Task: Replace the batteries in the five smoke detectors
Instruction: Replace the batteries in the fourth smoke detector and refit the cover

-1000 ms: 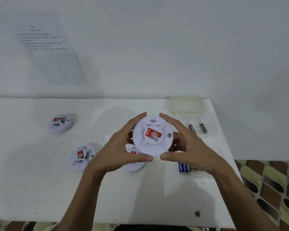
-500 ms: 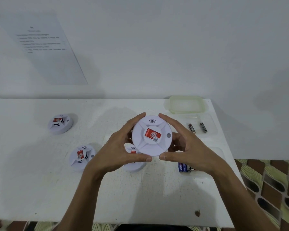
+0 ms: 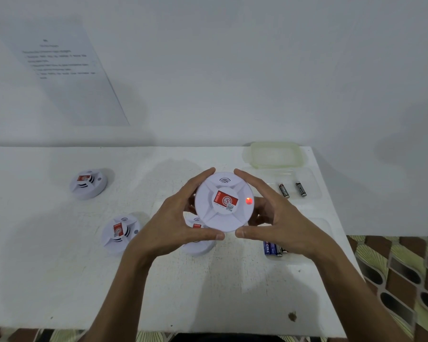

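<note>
I work over the white desk (image 3: 59,280) with both hands up in front of me. My left hand (image 3: 173,225) and right hand (image 3: 282,223) each curl round the rim of the held detector (image 3: 224,201), thumbs at its near edge and fingers over its far edge, so it hangs face-up above the desk between them. On its face, right of the red label, a red lamp (image 3: 249,200) glows.

I judge this unit closed with cells in it, so the step in hand is the check after refitting. Next it calls for setting this one down apart from the others and picking up one not yet done.

Just below the held detector, partly hidden by it, sits a second detector (image 3: 200,245). To its near right lie the blue batteries (image 3: 269,248), half covered by my right hand. A third detector (image 3: 120,233) rests to its left, two loose batteries (image 3: 284,190) to its right, and a fourth detector (image 3: 88,183) far to its left. Beyond it to the right is a pale lid (image 3: 274,155). I cannot see a fifth detector.
</note>
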Action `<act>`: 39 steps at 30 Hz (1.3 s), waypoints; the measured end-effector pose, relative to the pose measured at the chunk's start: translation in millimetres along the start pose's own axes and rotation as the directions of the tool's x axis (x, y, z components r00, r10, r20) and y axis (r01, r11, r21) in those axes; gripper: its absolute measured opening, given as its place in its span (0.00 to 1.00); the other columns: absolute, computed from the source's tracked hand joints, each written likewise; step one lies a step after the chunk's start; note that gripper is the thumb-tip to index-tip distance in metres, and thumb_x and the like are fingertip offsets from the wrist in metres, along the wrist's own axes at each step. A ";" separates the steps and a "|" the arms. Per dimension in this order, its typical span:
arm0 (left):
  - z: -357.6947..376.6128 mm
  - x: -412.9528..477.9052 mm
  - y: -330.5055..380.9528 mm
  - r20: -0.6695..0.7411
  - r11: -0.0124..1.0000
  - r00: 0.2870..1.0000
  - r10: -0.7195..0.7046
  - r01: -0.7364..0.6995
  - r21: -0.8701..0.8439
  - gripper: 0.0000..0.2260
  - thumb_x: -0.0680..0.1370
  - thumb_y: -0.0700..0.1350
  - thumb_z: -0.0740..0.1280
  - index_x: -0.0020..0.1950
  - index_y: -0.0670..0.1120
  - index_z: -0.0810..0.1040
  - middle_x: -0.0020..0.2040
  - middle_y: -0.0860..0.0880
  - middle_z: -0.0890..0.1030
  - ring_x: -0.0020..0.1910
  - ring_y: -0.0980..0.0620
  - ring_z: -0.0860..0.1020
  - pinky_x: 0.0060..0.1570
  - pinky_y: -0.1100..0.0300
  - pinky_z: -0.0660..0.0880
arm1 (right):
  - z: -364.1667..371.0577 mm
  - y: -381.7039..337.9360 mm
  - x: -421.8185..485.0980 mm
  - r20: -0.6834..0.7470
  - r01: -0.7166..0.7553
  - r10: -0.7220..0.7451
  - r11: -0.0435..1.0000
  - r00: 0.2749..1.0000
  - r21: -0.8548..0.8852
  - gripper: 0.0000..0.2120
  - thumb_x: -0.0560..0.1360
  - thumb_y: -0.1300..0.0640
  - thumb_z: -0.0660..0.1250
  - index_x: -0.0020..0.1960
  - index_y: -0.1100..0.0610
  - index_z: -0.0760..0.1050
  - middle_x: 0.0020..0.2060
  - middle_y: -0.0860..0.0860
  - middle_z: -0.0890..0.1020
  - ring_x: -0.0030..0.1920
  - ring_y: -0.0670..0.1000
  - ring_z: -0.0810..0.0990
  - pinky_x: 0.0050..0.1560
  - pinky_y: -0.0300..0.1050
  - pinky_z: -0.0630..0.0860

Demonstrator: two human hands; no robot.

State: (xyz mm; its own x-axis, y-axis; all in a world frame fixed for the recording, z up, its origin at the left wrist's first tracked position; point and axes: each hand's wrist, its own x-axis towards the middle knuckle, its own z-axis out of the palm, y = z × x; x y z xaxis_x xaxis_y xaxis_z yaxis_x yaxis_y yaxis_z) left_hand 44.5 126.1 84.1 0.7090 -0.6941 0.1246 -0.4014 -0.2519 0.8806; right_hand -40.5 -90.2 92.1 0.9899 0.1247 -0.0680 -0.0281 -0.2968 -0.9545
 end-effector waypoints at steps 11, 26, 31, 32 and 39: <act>0.1 1.7 0.1 0.007 1.000 1.000 0.000 0.000 -0.007 0.42 0.64 0.48 0.78 0.73 0.57 0.59 0.66 0.69 0.68 0.65 0.60 0.71 0.56 0.68 0.73 | 0.0 1.7 0.6 0.002 0.005 -0.005 1.000 1.000 0.010 0.45 0.70 0.62 0.76 0.73 0.32 0.56 0.52 0.55 0.82 0.44 0.67 0.75 0.51 0.59 0.79; 0.9 2.8 -3.1 0.013 1.000 1.000 -0.004 0.004 -0.001 0.42 0.65 0.49 0.78 0.73 0.56 0.59 0.66 0.67 0.69 0.64 0.59 0.72 0.56 0.66 0.74 | -1.7 2.8 0.8 -0.005 0.003 -0.004 1.000 1.000 -0.012 0.44 0.70 0.61 0.76 0.73 0.32 0.57 0.52 0.54 0.82 0.42 0.64 0.75 0.50 0.57 0.80; 0.7 2.8 -5.4 0.016 1.000 1.000 -0.005 0.005 0.000 0.42 0.65 0.49 0.78 0.73 0.56 0.59 0.67 0.67 0.69 0.64 0.58 0.72 0.57 0.64 0.74 | -0.7 2.9 1.2 -0.005 0.004 -0.004 1.000 1.000 -0.016 0.45 0.70 0.62 0.76 0.73 0.32 0.56 0.50 0.54 0.82 0.43 0.65 0.75 0.51 0.58 0.79; 0.6 2.6 -6.1 0.017 1.000 1.000 -0.005 0.005 -0.001 0.42 0.65 0.49 0.77 0.73 0.56 0.59 0.67 0.67 0.69 0.65 0.58 0.72 0.57 0.65 0.74 | -0.3 3.1 1.2 -0.005 0.005 -0.005 1.000 1.000 -0.019 0.44 0.70 0.62 0.76 0.73 0.32 0.56 0.50 0.53 0.82 0.43 0.66 0.75 0.50 0.58 0.79; -3.7 1.4 -8.8 0.021 1.000 1.000 -0.008 0.008 0.015 0.42 0.65 0.52 0.78 0.73 0.58 0.59 0.67 0.66 0.69 0.64 0.59 0.72 0.57 0.63 0.75 | 3.5 2.5 4.1 -0.008 0.008 -0.008 0.999 1.000 -0.037 0.44 0.70 0.61 0.76 0.73 0.32 0.56 0.51 0.54 0.82 0.42 0.64 0.75 0.49 0.57 0.79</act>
State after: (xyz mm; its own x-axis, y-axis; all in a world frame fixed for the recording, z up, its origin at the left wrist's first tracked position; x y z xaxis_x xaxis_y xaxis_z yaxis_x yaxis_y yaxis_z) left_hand 51.2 129.8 78.3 0.6997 -0.7063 0.1074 -0.4046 -0.2678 0.8744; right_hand -37.1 -87.1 88.4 0.9911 0.1197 -0.0579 -0.0153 -0.3302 -0.9438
